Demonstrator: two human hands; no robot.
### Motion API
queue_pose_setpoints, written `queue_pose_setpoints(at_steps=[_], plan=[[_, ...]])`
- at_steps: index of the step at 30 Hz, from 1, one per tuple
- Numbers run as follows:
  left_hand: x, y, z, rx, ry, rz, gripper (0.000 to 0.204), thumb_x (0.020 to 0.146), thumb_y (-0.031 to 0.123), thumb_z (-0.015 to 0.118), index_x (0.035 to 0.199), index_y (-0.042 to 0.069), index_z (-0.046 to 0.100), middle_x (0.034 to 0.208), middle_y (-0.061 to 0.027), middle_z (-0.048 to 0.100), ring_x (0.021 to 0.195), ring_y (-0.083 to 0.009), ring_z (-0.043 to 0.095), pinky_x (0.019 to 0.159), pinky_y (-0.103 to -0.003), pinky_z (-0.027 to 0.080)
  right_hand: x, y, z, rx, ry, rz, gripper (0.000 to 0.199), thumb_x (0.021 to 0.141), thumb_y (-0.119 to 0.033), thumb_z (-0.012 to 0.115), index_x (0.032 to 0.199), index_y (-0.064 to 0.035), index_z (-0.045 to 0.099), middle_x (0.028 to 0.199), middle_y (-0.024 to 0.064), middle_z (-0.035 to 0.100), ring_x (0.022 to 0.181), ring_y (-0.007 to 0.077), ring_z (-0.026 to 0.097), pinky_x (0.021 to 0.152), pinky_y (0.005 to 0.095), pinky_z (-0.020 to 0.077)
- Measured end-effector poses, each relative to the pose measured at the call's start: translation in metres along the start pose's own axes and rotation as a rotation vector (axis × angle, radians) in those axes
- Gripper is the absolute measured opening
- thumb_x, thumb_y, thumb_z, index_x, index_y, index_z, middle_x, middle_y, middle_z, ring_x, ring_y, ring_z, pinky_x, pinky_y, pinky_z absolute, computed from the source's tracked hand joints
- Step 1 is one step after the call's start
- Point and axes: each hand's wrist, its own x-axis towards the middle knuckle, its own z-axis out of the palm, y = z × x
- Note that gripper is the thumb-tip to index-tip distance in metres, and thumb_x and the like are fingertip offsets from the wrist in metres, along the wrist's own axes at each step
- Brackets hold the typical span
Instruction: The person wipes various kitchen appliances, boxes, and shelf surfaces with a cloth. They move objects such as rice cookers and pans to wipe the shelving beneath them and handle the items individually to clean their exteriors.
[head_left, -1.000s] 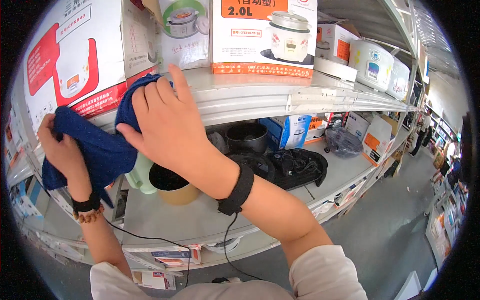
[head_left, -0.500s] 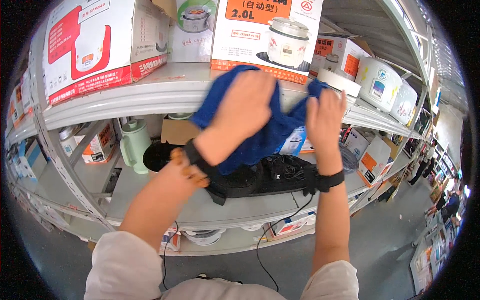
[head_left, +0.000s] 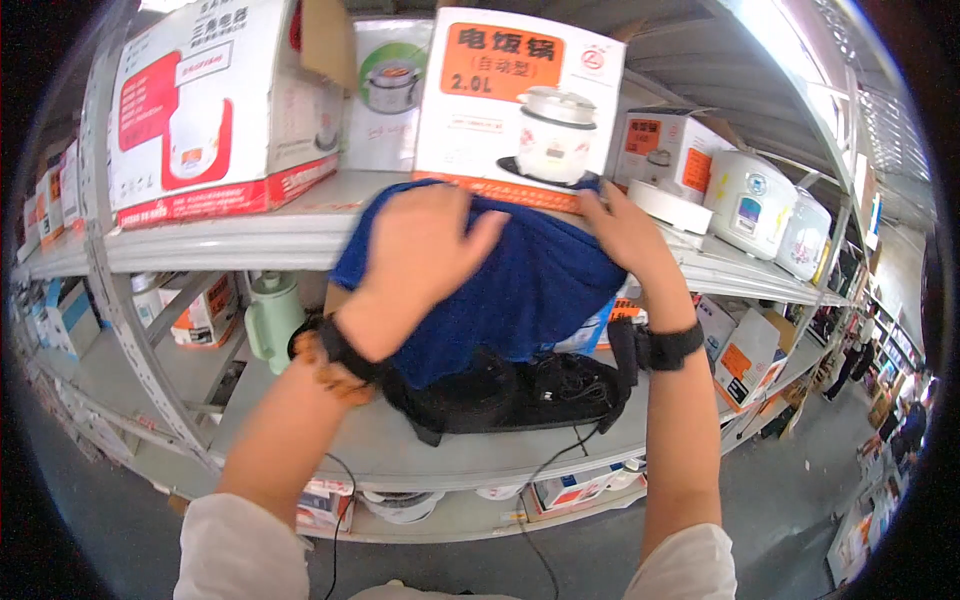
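Note:
A dark blue cloth (head_left: 520, 270) is draped over the front edge of the upper shelf and hangs down below it. My left hand (head_left: 415, 245), smeared by motion, lies flat over the cloth's left part with its thumb spread away. My right hand (head_left: 622, 230) has its fingers closed at the cloth's upper right corner, beside a white and orange rice cooker box (head_left: 480, 140). Beneath the cloth, a black bag (head_left: 500, 400) with a coiled black cable in it rests on the lower shelf. Black bands circle both my wrists.
A white and red carton (head_left: 215, 120) stands at the upper left. White rice cookers (head_left: 745, 200) line the upper shelf at the right. A pale green jug (head_left: 272, 322) sits on the lower shelf near a metal upright (head_left: 125, 310). Thin black cables (head_left: 525, 510) hang in front.
The bunched cloth is now spread wider along the shelf edge. My left hand has moved left and its thumb has spread; my right hand has come down against the cloth's corner. The view has shifted.

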Motion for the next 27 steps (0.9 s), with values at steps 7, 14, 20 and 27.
queue_pose_setpoints(at_steps=[7, 14, 20, 27], plan=[[0.002, -0.061, -0.035, 0.317, -0.097, -0.14, 0.05, 0.097, 0.035, 0.047, 0.124, -0.007, 0.055, 0.123, -0.0259, 0.058, 0.117, -0.0366, 0.055, 0.1, -0.041, 0.043, -0.003, -0.071, 0.017, -0.106, -0.271, -0.478, 0.048, 0.097, -0.042, 0.035, 0.101, -0.0033, 0.064, 0.096, 0.0279, 0.065, 0.094, 0.0409, 0.065, 0.084, 0.0507, 0.0504], [0.064, -0.073, -0.036, -0.538, -0.861, -0.481, 0.074, 0.089, 0.037, 0.062, 0.141, -0.007, 0.033, 0.14, -0.0251, 0.044, 0.124, -0.028, 0.047, 0.106, -0.034, 0.037, 0.022, -0.028, 0.018, -0.088, 0.044, -0.116, 0.09, 0.081, -0.045, 0.064, 0.141, 0.0092, 0.026, 0.13, 0.0386, 0.039, 0.11, 0.0489, 0.055, 0.093, 0.0451, 0.0494], [0.079, -0.07, -0.018, -0.286, -0.903, -0.444, 0.093, 0.088, 0.034, 0.066, 0.151, 0.001, 0.006, 0.154, -0.0274, 0.021, 0.142, -0.0327, 0.023, 0.112, -0.037, 0.028, 0.061, -0.024, -0.013, -0.168, -0.13, -0.105, 0.103, 0.073, -0.036, 0.071, 0.148, 0.0031, 0.013, 0.128, 0.0367, 0.04, 0.107, 0.0494, 0.056, 0.095, 0.042, 0.0486], [0.084, -0.073, 0.008, -0.572, -0.95, -0.348, 0.09, 0.089, 0.027, 0.066, 0.152, 0.004, 0.006, 0.152, -0.0292, 0.022, 0.14, -0.0337, 0.027, 0.111, -0.036, 0.028, 0.089, 0.024, -0.005, 0.259, -0.027, 0.217, 0.101, 0.067, -0.034, 0.082, 0.14, 0.007, 0.026, 0.119, 0.0275, 0.055, 0.113, 0.0324, 0.055, 0.085, 0.0417, 0.0537]])
